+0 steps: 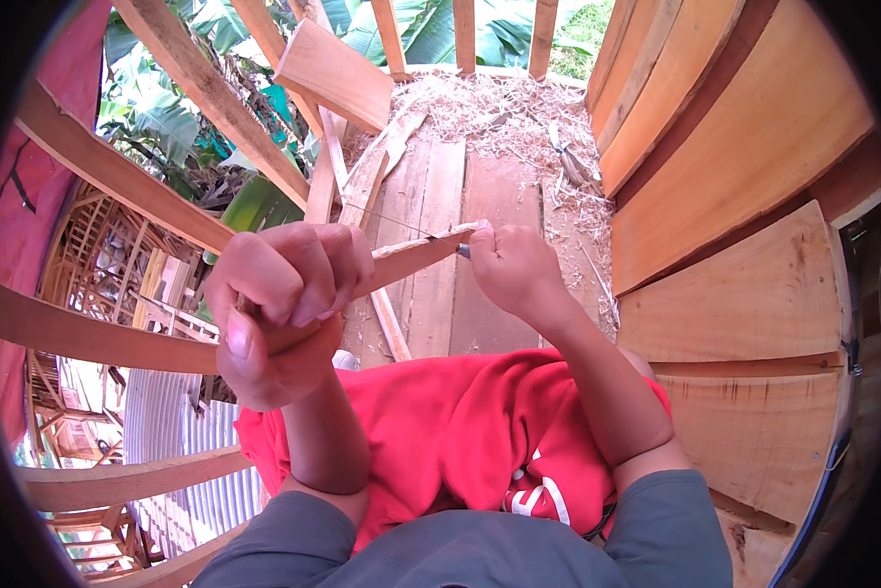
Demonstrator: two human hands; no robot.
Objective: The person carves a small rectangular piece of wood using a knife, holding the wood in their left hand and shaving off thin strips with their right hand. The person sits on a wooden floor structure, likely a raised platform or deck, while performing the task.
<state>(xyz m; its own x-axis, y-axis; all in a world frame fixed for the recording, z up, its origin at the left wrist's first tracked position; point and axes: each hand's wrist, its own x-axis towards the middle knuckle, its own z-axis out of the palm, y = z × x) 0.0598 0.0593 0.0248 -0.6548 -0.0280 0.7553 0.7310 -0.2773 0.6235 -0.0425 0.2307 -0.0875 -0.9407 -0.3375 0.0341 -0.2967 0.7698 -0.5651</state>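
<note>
My left hand (289, 304) is closed round a flat brown piece of wood (416, 263), which slants up to the right in front of me. Its upper edge looks pale and rough. At its far end, my right hand (519, 269) is closed on what looks like a knife (391, 219); the thin dark blade shows nearly edge-on, pointing away to the left across the wood. A grey collar (463, 250) shows beside the right fingers, and the handle is hidden in the fist. The right thumb lies at the tip of the wood.
Pale shavings (499, 108) cover the far part of the plank floor (436, 323). Loose boards (335, 76) lean at the far left. Wooden slats (132, 176) stand along the left, a board wall (734, 176) along the right. Red cloth (450, 402) covers my lap.
</note>
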